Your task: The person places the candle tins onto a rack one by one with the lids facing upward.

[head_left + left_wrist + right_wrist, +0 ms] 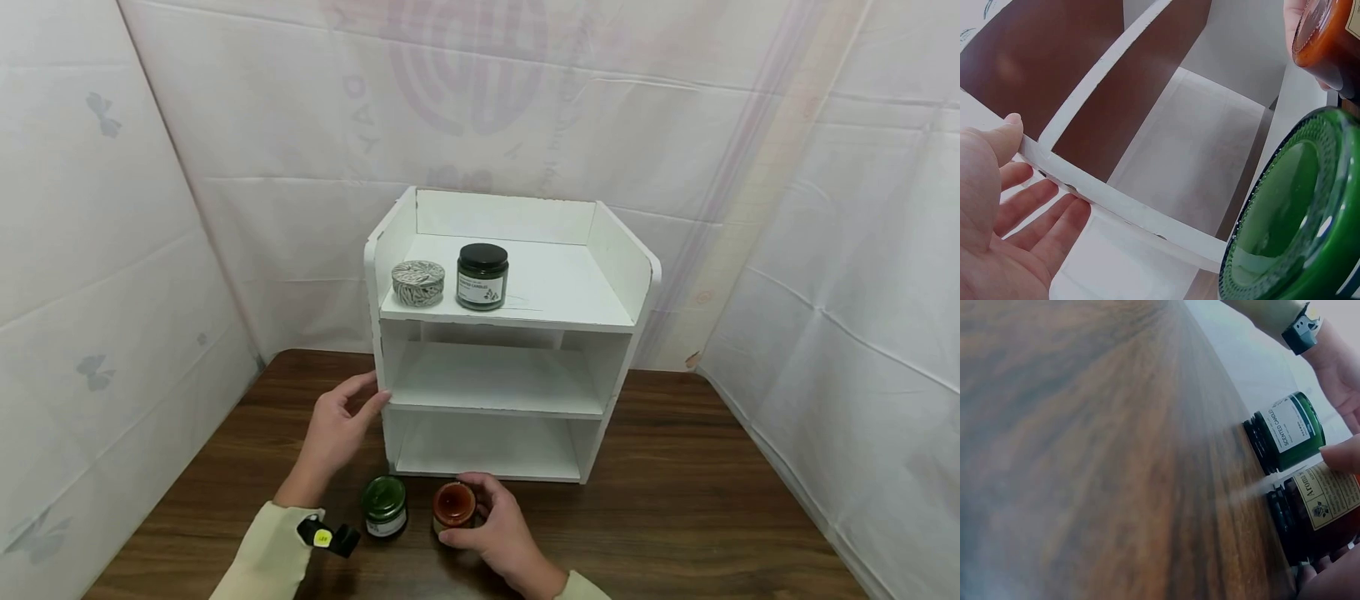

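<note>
A white wooden shelf unit (pixel 495 411) stands on the table. My left hand (pixel 336 427) holds its left side panel, with the thumb over the front edge and the fingers along the outer face. Lower down, my right hand (pixel 498 529) grips an amber candle jar (pixel 454 505) between thumb and fingers. That jar is upside down, its black lid at the tabletop and its cream label facing the right wrist camera. Just left of it is a green scented candle jar (pixel 385 505), also inverted and untouched. Its glass base looms large in the left wrist view.
On the top shelf sit a round patterned tin (pixel 418 283) and a dark green candle jar (pixel 482 277) with a black lid, upright. The brown wooden table (pixel 690 500) is enclosed by white cloth walls (pixel 97 250) at the back and sides.
</note>
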{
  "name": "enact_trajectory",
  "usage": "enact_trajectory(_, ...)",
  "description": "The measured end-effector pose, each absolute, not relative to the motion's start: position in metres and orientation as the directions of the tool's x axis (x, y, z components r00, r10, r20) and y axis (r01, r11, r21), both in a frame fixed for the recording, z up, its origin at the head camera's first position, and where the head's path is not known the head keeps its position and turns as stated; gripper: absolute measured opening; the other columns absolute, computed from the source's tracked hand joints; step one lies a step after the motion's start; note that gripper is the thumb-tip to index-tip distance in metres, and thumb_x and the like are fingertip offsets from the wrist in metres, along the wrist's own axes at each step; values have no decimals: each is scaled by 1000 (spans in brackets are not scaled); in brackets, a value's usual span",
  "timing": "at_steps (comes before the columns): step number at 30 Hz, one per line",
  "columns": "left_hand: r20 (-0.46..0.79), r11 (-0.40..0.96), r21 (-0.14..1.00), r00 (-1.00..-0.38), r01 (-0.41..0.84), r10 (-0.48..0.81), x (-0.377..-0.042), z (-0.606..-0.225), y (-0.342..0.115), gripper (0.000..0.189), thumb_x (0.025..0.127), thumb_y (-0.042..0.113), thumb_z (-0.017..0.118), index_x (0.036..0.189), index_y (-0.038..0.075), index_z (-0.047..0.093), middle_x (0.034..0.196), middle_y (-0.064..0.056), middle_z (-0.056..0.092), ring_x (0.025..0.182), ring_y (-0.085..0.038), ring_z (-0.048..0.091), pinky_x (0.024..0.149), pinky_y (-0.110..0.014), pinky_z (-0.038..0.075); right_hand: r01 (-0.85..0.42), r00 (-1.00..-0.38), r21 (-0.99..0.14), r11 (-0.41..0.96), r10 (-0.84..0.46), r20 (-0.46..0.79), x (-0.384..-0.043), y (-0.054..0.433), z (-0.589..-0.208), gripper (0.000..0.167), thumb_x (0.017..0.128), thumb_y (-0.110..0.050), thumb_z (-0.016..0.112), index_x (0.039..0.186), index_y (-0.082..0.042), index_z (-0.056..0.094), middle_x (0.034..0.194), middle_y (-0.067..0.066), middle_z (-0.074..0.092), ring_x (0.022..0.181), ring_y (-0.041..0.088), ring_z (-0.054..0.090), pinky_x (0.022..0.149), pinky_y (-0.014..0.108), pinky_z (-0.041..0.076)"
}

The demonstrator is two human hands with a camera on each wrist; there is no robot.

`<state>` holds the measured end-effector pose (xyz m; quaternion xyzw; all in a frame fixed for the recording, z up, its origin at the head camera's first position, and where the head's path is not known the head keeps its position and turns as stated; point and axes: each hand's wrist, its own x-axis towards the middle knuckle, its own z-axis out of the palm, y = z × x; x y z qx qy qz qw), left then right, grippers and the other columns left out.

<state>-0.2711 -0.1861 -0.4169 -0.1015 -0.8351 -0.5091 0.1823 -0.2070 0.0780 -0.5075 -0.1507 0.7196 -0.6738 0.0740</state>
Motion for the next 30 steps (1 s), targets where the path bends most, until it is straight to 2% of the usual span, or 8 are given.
enact_trajectory(6,406,461,815,-914,352,-19,-271,-417,-186,45,101,32,67,138,6,63,135,-17,67,121,-31,65,98,-48,54,-101,-950,-992,72,-304,75,-210,76,-507,70,73,-4,90,135,-1,57,126,11,67,112,19,64,91,21,50)
enact_trajectory(10,405,464,814,-914,349,-22,-271,-416,-186,44,101,31,67,137,7,63,134,-16,68,120,-30,66,95,-32,56,-96,-952,-992,78,-298,68,-210,76,-507,69,72,-3,90,133,-1,58,126,11,67,112,19,64,90,20,51)
enact_trajectory(13,408,468,811,-913,351,-21,-271,-416,-186,44,101,31,67,137,8,64,133,-15,68,119,-29,66,90,-19,53,-102,-952,-991,81,-296,74,-210,76,-507,68,72,-3,90,133,-2,58,126,11,67,112,20,64,90,20,51)
enact_trajectory(15,409,467,811,-912,353,-21,-271,-416,-186,44,101,32,68,137,7,64,133,-16,69,119,-28,66,89,-16,51,-107,-953,-991,85,-294,78,-210,76,-507,68,72,-3,90,133,-2,59,126,11,67,112,19,64,90,20,51)
enact_trajectory(24,398,467,815,-917,344,-20,-271,-416,-186,45,101,33,68,138,8,63,133,-15,68,119,-29,67,91,-27,55,-130,-951,-987,94,-292,98,-208,76,-508,66,72,-4,90,131,-2,60,125,11,68,109,15,65,91,20,50)
enact_trajectory(30,401,459,817,-916,349,-16,-271,-416,-186,45,101,32,67,138,7,63,133,-16,68,119,-31,66,89,-19,53,-138,-952,-987,86,-285,108,-208,77,-508,66,71,-3,90,131,-1,61,125,12,68,109,15,66,91,20,51)
